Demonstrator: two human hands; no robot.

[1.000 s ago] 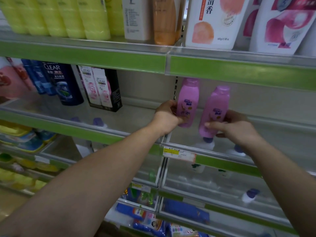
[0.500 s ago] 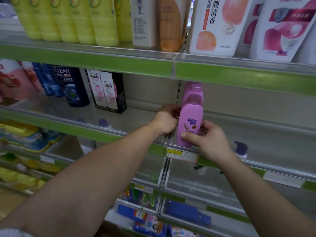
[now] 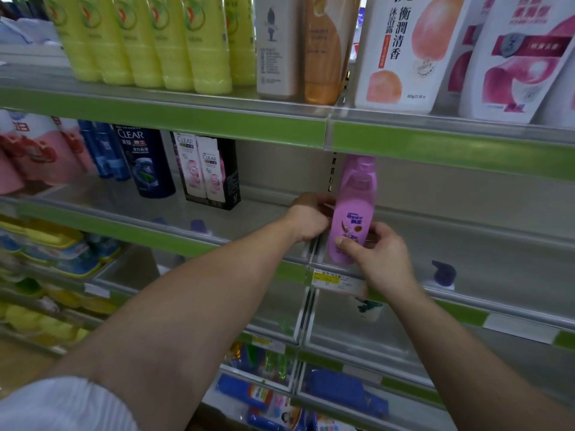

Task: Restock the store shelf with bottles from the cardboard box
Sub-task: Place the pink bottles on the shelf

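Right hand (image 3: 379, 253) pinches pink Rejoice bottle (image 3: 354, 213) — left hand (image 3: 308, 219) curled beside, hold unclear.

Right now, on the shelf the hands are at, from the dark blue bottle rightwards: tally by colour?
Dark blue bottle: 1
Black box: 1
Pink bottles: 2, one behind the other
Total: 4
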